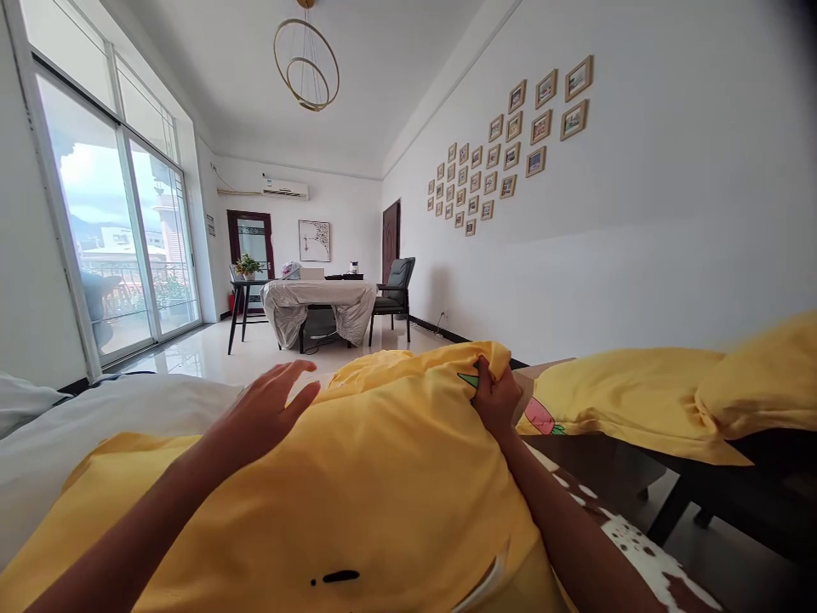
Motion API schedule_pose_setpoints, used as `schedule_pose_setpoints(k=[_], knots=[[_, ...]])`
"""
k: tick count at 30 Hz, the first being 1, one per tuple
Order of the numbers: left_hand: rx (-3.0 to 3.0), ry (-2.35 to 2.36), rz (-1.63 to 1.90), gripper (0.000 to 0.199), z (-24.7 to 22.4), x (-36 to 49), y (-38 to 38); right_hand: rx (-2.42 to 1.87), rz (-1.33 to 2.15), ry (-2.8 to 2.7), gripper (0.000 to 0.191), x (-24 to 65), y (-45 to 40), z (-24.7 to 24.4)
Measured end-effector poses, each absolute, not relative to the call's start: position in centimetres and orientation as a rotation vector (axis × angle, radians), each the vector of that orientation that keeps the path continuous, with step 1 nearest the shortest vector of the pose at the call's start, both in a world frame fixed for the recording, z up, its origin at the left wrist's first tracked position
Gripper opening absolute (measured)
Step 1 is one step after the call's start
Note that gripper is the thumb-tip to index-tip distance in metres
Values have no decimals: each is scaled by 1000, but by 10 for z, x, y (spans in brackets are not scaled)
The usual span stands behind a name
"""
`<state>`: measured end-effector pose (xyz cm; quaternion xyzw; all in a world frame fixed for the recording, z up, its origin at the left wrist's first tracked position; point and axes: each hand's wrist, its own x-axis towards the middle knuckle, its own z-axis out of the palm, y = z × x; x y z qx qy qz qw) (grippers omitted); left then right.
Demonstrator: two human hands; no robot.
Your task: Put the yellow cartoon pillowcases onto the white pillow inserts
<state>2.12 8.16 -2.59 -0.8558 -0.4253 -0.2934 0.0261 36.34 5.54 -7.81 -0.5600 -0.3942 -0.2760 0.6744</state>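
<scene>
Slim bare forearms [159, 502], narrowing at wrists [219, 443]; bare hands [271, 407] (slender fingers [295, 369]).

I'm in a bright room of what looks like a home, with a ring chandelier [306, 66] overhead, small framed pictures [541, 128] across the white wall [664, 187], sliding glass doors [95, 213] and yellow bedding [383, 477] before me

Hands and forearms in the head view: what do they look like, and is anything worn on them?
The left hand and right hand are bare human hands, with no gloves and no ring that I can make out. The left forearm and right forearm show no sleeve, watch or bracelet.
</scene>
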Motion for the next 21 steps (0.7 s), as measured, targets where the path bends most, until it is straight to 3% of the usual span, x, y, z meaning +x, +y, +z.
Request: schedule_pose_setpoints(k=[4,8,12,17,21], knots=[[-2932,-1452,-626,54,-44,14,106,-1221,-686,-846,40,358,42,-56],[-2849,-1509,-767,56,-55,16,88,-1233,-637,-920,39,362,38,-40],[-2723,-1556,-809,55,-21,22,51,-1228,-474,-1044,41,379,33,-21],[-2436,-1553,-821,61,40,25,17,-979,81,-984,46,398,27,3],[-2202,-1521,-864,62,59,15,-3,-748,341,-887,49,392,33,8]])
